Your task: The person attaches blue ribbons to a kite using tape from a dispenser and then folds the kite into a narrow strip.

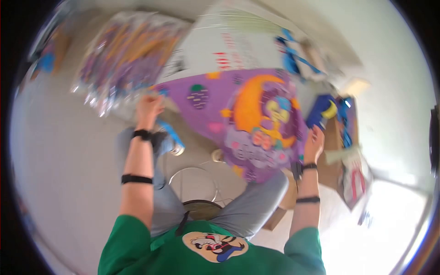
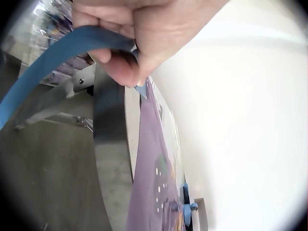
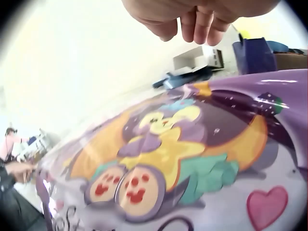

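A glossy purple sheet, printed with a bear on an orange moon, spreads out in front of me. At its left corner my left hand pinches a blue ribbon between thumb and fingers. A loop of that ribbon hangs out to the side in the left wrist view. My right hand is at the sheet's right edge. In the right wrist view its fingers extend above the printed bear, with nothing visible between them.
Clear-wrapped purple and orange packs lie at upper left. A white wrapped surface with red lettering lies beyond the sheet. Blue straps are at the back right. Cardboard boxes and a dark blue item with a yellow moon stand at right.
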Tool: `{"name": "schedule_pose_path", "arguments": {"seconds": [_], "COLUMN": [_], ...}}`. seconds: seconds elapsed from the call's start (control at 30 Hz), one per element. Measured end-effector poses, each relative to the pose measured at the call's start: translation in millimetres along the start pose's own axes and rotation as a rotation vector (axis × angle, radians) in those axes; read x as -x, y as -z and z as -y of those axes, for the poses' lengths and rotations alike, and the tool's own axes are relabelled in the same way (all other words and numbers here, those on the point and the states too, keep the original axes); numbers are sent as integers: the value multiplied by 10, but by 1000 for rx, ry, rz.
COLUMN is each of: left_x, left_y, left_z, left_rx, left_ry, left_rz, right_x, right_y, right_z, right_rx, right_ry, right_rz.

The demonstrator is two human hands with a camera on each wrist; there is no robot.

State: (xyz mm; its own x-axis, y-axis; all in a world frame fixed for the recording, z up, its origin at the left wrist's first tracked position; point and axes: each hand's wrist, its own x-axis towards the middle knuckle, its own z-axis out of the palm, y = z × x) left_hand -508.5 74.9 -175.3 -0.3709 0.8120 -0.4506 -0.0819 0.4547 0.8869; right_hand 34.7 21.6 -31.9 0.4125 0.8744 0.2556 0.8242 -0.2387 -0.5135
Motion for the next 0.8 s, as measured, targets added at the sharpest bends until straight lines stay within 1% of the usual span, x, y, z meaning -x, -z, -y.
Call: {"name": "schedule_pose_path", "arguments": {"seconds": [0.03, 0.07, 0.1, 0.13, 0.17, 0.2, 0.27, 0.3, 0.33, 0.37, 0.4, 0.43, 0.47, 0.53, 0.57, 0.63, 0.67, 0.73, 0.77, 0.8], "left_x": [12, -95, 32, 14, 18, 25, 21, 23, 39, 51, 69, 85, 98, 105, 99, 93, 87, 72, 60, 65], "left_y": [11, 67, 25, 43, 31, 25, 30, 41, 37, 37, 31, 23, 18, 18, 23, 35, 40, 42, 51, 50], "left_z": [-33, 47, -101, -71, -98, -99, -111, -124, -151, -173, -192, -203, -215, -232, -223, -219, -214, -186, -167, -171], "left_rx": [-57, -101, -156, -159, -186, -189, -207, -185, -186, -226, -267, -269, -271, -274, -286, -301, -301, -299, -288, -277], "left_ry": [-39, -26, -29, -65, -59, -71, -87, -76, -85, -84, -83, -87, -78, -75, -74, -76, -78, -79, -83, -86], "left_rz": [-1, 22, -18, 9, -5, 9, -15, 6, 9, -1, -13, -12, -22, -34, -34, -34, -32, -30, -30, -31], "right_x": [-145, -263, -387, -451, -486, -528, -618, -636, -666, -701, -751, -808, -863, -933, -952, -973, -990, -1077, -1090, -1087], "right_y": [41, 91, 96, 170, 227, 196, 105, 100, 108, 118, 102, 45, 14, -31, -37, -28, -7, 16, -6, -56], "right_z": [-374, -662, -1015, -1142, -1246, -1409, -1708, -1631, -1551, -1465, -1510, -1541, -1574, -1509, -1473, -1389, -1346, -1459, -1511, -1558], "right_rx": [123, 114, 80, 108, 63, 61, -314, -371, -377, -250, -122, -87, -91, -48, -52, -302, -304, -418, -417, -659], "right_ry": [55, -4, -102, -244, -338, -348, -522, -484, -484, -426, -367, -314, -316, -421, -420, -580, -580, -761, -761, -782], "right_rz": [-103, -185, -219, -182, -111, -127, -72, -101, -108, -54, 1, 17, 14, 59, 57, 80, 78, 242, 241, 182]}}
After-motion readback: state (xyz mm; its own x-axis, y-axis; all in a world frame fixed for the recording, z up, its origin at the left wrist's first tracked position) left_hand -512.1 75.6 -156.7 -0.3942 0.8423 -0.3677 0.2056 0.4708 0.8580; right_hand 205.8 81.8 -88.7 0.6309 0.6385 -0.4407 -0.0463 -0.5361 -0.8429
